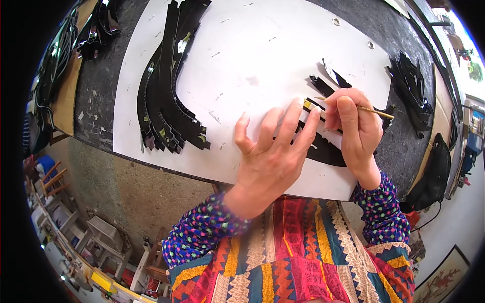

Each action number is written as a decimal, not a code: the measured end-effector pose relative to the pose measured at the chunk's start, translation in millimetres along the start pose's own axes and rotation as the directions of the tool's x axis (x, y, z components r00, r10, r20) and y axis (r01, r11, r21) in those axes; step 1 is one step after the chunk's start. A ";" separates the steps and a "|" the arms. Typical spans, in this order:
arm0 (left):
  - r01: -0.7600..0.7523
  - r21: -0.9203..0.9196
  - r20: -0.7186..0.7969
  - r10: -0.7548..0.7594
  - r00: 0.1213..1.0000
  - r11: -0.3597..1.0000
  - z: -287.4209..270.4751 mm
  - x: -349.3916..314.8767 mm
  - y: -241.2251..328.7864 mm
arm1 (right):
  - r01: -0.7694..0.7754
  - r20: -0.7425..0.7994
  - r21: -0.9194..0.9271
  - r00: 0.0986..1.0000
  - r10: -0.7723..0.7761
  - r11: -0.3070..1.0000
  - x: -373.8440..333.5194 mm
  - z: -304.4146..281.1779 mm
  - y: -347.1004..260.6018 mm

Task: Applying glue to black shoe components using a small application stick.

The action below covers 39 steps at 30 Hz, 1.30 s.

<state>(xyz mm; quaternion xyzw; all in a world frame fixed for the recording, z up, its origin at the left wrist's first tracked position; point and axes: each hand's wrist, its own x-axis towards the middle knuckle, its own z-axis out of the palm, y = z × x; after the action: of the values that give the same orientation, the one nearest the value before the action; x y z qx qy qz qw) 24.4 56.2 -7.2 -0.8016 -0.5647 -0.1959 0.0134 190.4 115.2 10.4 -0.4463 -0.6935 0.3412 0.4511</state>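
My left hand (270,159) lies with fingers spread, their tips pressing on black curved strips (327,150) on a white board (237,50). A small yellow patch (307,105) shows on a strip beside the fingertips. Just to the right, my right hand (359,134) is closed around a slim gold-brown stick (376,112) with a pointed tip. Its tip hovers close to the strip ends near my left fingers; whether it touches them I cannot tell. My hands hide much of these strips. Another black strip end (321,86) lies just beyond.
A fanned pile of long black strips (164,81) with notched edges covers the board's left part. More black strips (411,93) lie on the dark tabletop at right, others (98,33) at far left. A black bag-like thing (432,174) hangs at the right edge. Stools (103,237) stand below left.
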 end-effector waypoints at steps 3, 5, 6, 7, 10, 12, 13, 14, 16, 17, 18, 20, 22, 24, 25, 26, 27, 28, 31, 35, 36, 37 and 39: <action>0.005 -0.001 0.001 -0.005 1.000 1.000 0.0 0.0 0.4 | 0.017 -0.007 -0.020 1.000 -0.017 1.000 -1.1 -1.1 -2.8; 0.008 -0.004 -0.003 -0.008 1.000 1.000 0.4 -0.8 0.4 | -0.018 0.012 -0.001 1.000 0.018 1.000 -1.1 0.9 -5.3; 0.003 0.005 -0.006 -0.003 1.000 1.000 0.8 -1.6 0.3 | -0.051 0.027 0.016 0.998 0.051 0.999 -0.8 2.2 -6.0; -0.001 0.014 -0.010 0.002 1.000 1.000 0.8 -2.2 0.2 | -0.051 0.029 0.017 0.998 0.051 0.999 -1.3 3.9 -5.3; -0.016 0.036 0.025 0.015 1.000 0.999 -1.8 -0.7 0.2 | -0.088 0.014 0.028 0.996 0.088 0.996 -2.5 6.6 -1.2; -0.011 0.038 0.027 0.010 1.000 0.999 -3.1 -1.7 0.5 | -0.122 0.045 0.018 0.992 0.121 0.992 -3.0 5.9 -1.5; -0.008 0.040 0.028 0.007 1.000 0.999 -3.3 -2.4 0.7 | -0.124 0.048 0.019 0.991 0.123 0.992 -2.9 6.1 -2.0; -0.007 0.039 0.030 0.006 1.000 0.999 -3.6 -2.7 0.8 | -0.108 0.053 -0.026 0.993 0.109 0.994 -2.6 6.0 -3.0; -0.003 0.016 0.022 0.002 1.000 1.000 -3.7 -3.2 0.8 | -0.095 0.059 -0.069 0.993 0.099 0.993 -2.5 6.3 -2.3; -0.002 0.014 0.025 0.002 1.000 1.000 -4.0 -3.1 0.8 | -0.077 0.073 -0.063 0.994 0.082 0.995 -2.8 5.7 -1.5; -0.004 0.013 0.018 0.003 1.000 1.000 -4.2 -3.1 0.7 | -0.060 0.086 -0.056 0.994 0.065 0.997 -2.7 5.3 -0.9; -0.003 0.010 0.015 0.003 1.000 1.000 -4.5 -3.1 0.6 | -0.012 0.105 -0.070 0.994 0.019 0.998 -1.2 4.9 0.4; 0.005 0.007 0.016 -0.005 1.000 1.000 -5.0 -3.4 0.9 | 0.038 0.126 -0.081 0.992 -0.027 0.996 -1.7 5.2 0.0; 0.008 -0.001 0.019 -0.008 1.000 1.000 -5.1 -3.4 0.4 | -0.033 0.063 -0.112 0.997 0.040 0.993 -3.7 7.0 -2.9; 0.010 -0.009 0.020 -0.010 1.000 1.000 -5.5 -3.5 0.2 | -0.033 0.064 -0.111 0.997 0.040 0.993 -3.8 7.7 -2.8; 0.012 -0.007 0.020 -0.012 1.000 1.000 -5.5 -3.6 0.0 | -0.025 0.061 -0.087 0.998 0.031 0.996 -4.2 8.4 -2.1; 0.011 -0.012 0.017 -0.011 1.000 1.000 -5.3 -3.3 -0.4 | -0.017 0.058 -0.063 0.998 0.021 0.998 -4.3 9.0 -1.6; 0.010 -0.016 0.013 -0.010 1.000 1.000 -5.3 -3.0 -0.6 | -0.016 0.059 -0.062 0.998 0.019 0.998 -3.8 8.5 -0.7; 0.016 0.004 0.031 -0.016 0.999 1.000 -7.1 -2.4 -1.3 | 0.017 0.123 -0.031 0.992 -0.013 0.999 0.1 7.8 1.6; 0.013 0.026 0.021 -0.013 1.000 1.000 -3.9 -0.4 -3.3 | -0.072 0.081 -0.127 0.993 0.082 0.989 1.6 5.0 -11.4; 0.018 0.011 0.016 -0.018 1.000 1.000 -3.0 0.0 -4.0 | -0.101 0.045 -0.083 0.993 0.105 0.991 -0.8 2.2 -11.7; 0.023 -0.003 0.011 -0.023 1.000 1.000 -2.7 1.0 -4.8 | -0.129 0.009 -0.039 0.991 0.130 0.991 -2.8 -0.5 -13.0; 0.026 -0.005 0.007 -0.026 1.000 1.000 -2.0 1.5 -7.1 | -0.165 0.017 -0.083 0.986 0.166 0.983 -6.7 -5.1 -17.1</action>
<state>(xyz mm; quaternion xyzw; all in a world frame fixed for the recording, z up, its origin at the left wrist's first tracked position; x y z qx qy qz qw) 17.8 59.6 -6.3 -0.7949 -0.5746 -0.1947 0.0067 191.1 103.0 25.1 -0.5162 -0.6725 0.3543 0.3945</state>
